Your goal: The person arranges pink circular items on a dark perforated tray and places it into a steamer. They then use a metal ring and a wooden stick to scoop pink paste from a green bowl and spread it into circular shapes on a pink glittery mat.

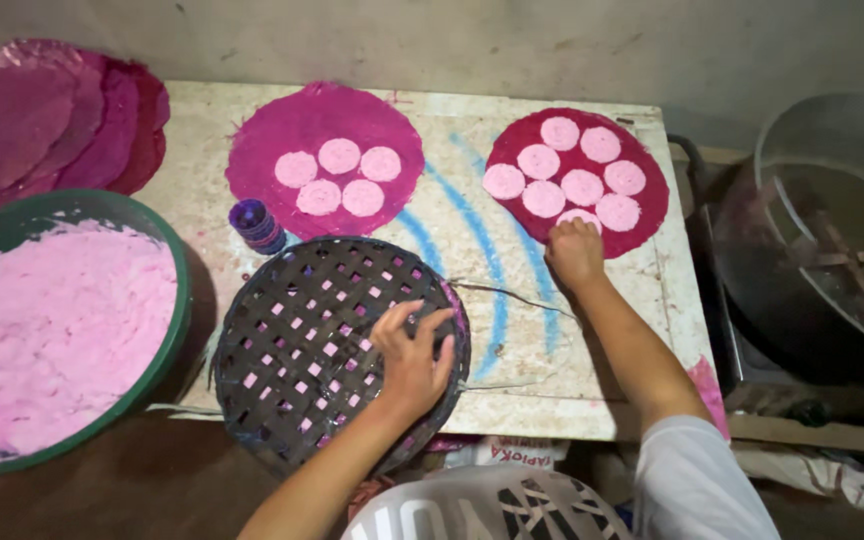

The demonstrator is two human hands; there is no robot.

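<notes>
L hand (414,352) rests on the dark woven tray (302,350) at the near middle of the table (472,350), fingers curled over its right part, thumb & fingers lightly closed on the lattice; no full clamp visible. R hand (574,250) is further right & far, fingertips bunched together, pressing on the nearest pale pink disc (580,216) at the near rim of the dark red round mat (642,230). Seven discs sit on that mat, mostly just apart from each other. Left of it, a magenta mat (262,160) carries five more.

Handling, judged: the discs look thin, moist, soft, prob. tear or smear easily, so lift from under the edge w/ flat fingers, not by pinching. The tray looks light & stiff, fine to take by the rim.

Green basin of pink dough (62,330) sits at near left, small purple cup (257,224) just beyond the tray.
</notes>
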